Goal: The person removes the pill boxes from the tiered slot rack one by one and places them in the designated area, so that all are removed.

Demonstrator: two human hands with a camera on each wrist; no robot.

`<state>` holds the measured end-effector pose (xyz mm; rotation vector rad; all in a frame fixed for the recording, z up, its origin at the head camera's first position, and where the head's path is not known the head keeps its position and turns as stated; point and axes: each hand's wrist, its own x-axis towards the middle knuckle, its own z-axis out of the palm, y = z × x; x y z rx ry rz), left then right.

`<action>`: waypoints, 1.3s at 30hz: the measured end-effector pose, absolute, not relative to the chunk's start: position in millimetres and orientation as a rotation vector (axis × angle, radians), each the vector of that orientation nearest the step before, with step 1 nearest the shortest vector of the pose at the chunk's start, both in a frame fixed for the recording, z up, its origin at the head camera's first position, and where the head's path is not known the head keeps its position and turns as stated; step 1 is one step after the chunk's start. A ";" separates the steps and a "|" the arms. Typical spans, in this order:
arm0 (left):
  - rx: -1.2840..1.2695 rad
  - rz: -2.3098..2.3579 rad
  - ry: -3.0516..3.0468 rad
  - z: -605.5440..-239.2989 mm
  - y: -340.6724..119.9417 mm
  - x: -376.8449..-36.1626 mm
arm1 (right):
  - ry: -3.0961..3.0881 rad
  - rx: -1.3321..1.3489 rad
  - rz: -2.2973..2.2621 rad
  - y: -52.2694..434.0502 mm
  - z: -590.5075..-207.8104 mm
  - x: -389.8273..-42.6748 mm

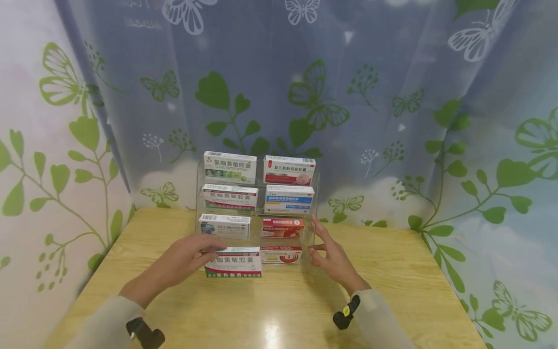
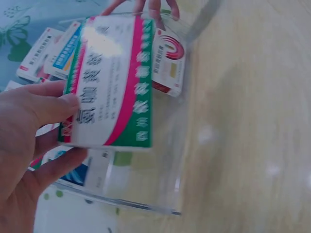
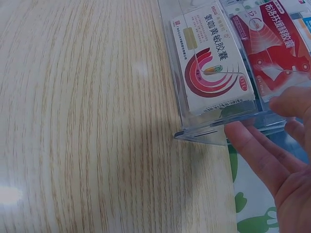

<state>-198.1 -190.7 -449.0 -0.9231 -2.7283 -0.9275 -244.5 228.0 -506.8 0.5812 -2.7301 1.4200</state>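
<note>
My left hand (image 1: 185,259) pinches a white, pink and green medicine box (image 1: 233,264) by its left end, thumb on the printed face. In the left wrist view this box (image 2: 109,82) is held over the lowest row of a clear plastic tiered rack (image 2: 167,194). The left slot behind it is partly hidden. My right hand (image 1: 333,259) is at the rack's right side, fingers fairly straight. The right wrist view has its fingertips (image 3: 238,131) at the clear side wall, close to a white box with red rings (image 3: 214,63) and a red box (image 3: 274,48).
The rack stands on a wood-grain table (image 1: 279,310). Its upper tiers hold several more medicine boxes in two columns, among them a green-and-white box (image 1: 230,168) and a blue-and-white box (image 1: 288,199). A patterned curtain (image 1: 261,58) hangs behind the table.
</note>
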 end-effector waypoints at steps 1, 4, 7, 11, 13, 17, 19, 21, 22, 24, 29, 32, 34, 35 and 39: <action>-0.921 -0.968 -2.769 -452.3 -191.2 -197.3 | -2.734 0.580 1.414 228.0 -506.7 -244.5; -0.953 -1.066 -2.856 -464.4 -190.8 -197.5 | -2.739 0.583 1.402 228.2 -507.0 -244.6; -0.983 -1.152 -2.916 -476.1 -188.2 -197.7 | -2.738 0.585 1.402 228.1 -507.5 -244.8; -0.982 -1.225 -2.988 -492.5 -184.4 -196.7 | -2.740 0.590 1.403 228.1 -508.0 -244.9; -0.964 -1.249 -3.023 -500.5 -182.6 -196.7 | -2.741 0.594 1.402 228.2 -507.8 -244.6; -0.951 -1.221 -3.038 -513.6 -177.3 -198.8 | -2.742 0.587 1.396 229.0 -507.3 -244.1; -0.947 -1.185 -3.028 -518.4 -173.7 -200.3 | -2.740 0.587 1.390 229.5 -507.7 -244.3; -0.927 -1.150 -3.028 -522.5 -170.4 -201.6 | -2.736 0.596 1.384 230.1 -508.9 -245.1; -0.915 -1.140 -3.029 -523.8 -169.1 -202.0 | -2.734 0.601 1.386 230.4 -509.5 -245.4; -0.877 -1.137 -3.039 -525.9 -167.1 -202.4 | -2.734 0.607 1.385 230.7 -510.3 -245.8; -0.775 -1.119 -3.077 -526.4 -167.4 -200.6 | -2.742 0.597 1.380 229.9 -509.8 -245.2; -0.754 -1.131 -3.097 -526.2 -169.5 -198.7 | -2.748 0.592 1.369 229.4 -508.5 -244.7; -0.765 -1.136 -3.103 -526.0 -171.1 -197.2 | -2.752 0.588 1.366 229.1 -507.9 -244.4; -0.770 -1.140 -3.106 -526.4 -171.8 -196.4 | -2.753 0.588 1.366 229.0 -507.8 -244.2; -0.773 -1.133 -3.110 -529.6 -173.5 -194.1 | -2.760 0.583 1.366 228.5 -508.8 -243.8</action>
